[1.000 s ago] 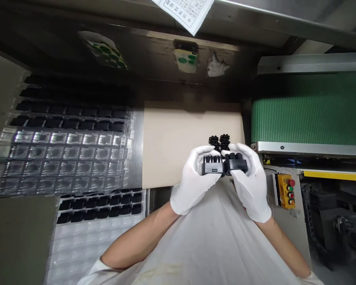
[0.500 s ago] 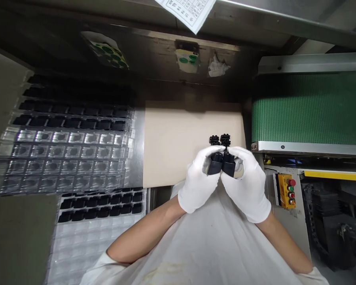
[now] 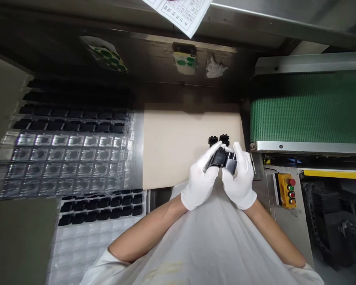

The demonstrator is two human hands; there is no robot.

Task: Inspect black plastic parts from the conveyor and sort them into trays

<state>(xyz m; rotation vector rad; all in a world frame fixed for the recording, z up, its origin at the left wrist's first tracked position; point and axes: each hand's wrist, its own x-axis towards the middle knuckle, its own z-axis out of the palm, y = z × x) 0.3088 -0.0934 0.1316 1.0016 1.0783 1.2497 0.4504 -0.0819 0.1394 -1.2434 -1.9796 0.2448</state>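
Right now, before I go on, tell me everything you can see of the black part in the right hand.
The black part looks like hard, glossy plastic: a smooth near face catching the light, with short, rounded ridges or posts along its top. Slightly tilted, it is held in the white-gloved right hand, close beside another black piece in the left hand; whether the two pieces touch is unclear. Its underside is hidden.

You're at a factory workstation: a green conveyor belt (image 3: 308, 113) past the right edge of your steel tabletop (image 3: 135, 166), a yellow push-button control box (image 3: 285, 190) below it, and a compartmented clear plastic tray (image 3: 64, 170) on the left.
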